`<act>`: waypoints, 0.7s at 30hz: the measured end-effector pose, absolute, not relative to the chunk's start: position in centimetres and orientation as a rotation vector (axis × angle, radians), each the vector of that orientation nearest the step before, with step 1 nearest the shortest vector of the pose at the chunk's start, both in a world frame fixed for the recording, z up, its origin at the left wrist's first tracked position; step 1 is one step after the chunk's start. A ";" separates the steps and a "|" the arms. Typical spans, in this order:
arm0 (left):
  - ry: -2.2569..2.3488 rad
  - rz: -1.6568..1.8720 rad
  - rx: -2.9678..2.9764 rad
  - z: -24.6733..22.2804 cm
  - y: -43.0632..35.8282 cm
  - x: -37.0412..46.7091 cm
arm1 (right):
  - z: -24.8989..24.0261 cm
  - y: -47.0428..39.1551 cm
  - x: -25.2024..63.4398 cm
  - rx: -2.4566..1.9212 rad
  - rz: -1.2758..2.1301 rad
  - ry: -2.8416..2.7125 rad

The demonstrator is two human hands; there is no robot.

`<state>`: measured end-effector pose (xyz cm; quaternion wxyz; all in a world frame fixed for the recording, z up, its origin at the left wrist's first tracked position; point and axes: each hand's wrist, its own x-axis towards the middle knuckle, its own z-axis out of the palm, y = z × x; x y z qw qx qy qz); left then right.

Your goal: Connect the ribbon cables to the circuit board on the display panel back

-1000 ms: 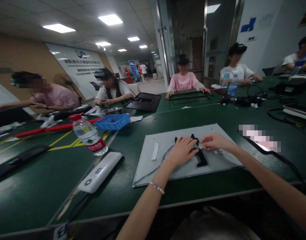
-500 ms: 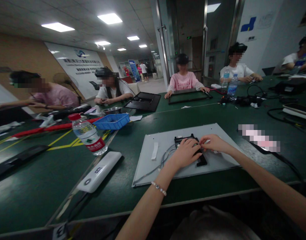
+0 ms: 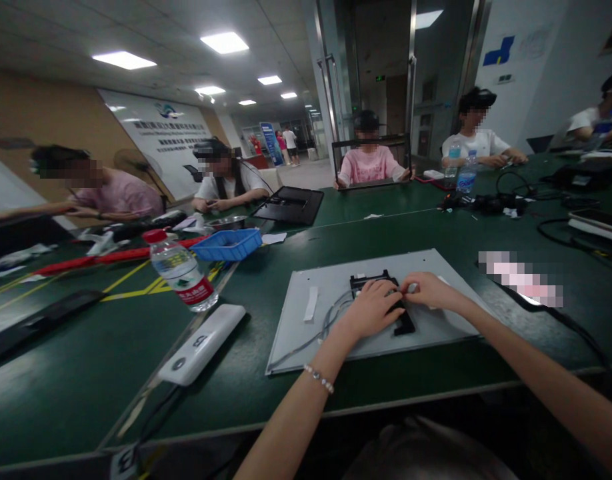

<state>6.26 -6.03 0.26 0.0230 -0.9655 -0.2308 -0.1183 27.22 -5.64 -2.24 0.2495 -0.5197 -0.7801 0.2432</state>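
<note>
A flat pale-grey panel lies on the table in front of me, with a black bracket on its middle. My left hand rests over the bracket, its fingers bent onto it and covering much of it. Just right of it, my right hand pinches thumb and forefinger together close to the bracket's upper right side; whatever is between the fingertips is too small to make out. A thin grey cable curves from under my left hand to the panel's lower left corner. A white strip sits on the panel's left part.
Left of the panel are a white power bank with a cable, a red-capped water bottle and a blue tray. A blurred-out phone-like object lies to the right. Across the table, a co-worker holds a black frame.
The co-worker opposite has raised the black frame from the table to upright. My left hand stays on the bracket; my right fingers shift only slightly.
</note>
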 end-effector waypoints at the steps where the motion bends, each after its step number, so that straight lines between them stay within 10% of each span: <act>1: -0.713 -0.365 -2.989 0.3 -6.1 6.2 | -2.2 -5.6 27.2 -1.412 0.681 -2.123; 21: -0.707 -0.338 -2.973 0.8 -6.4 5.9 | -2.2 -5.3 27.3 -1.406 0.722 -2.060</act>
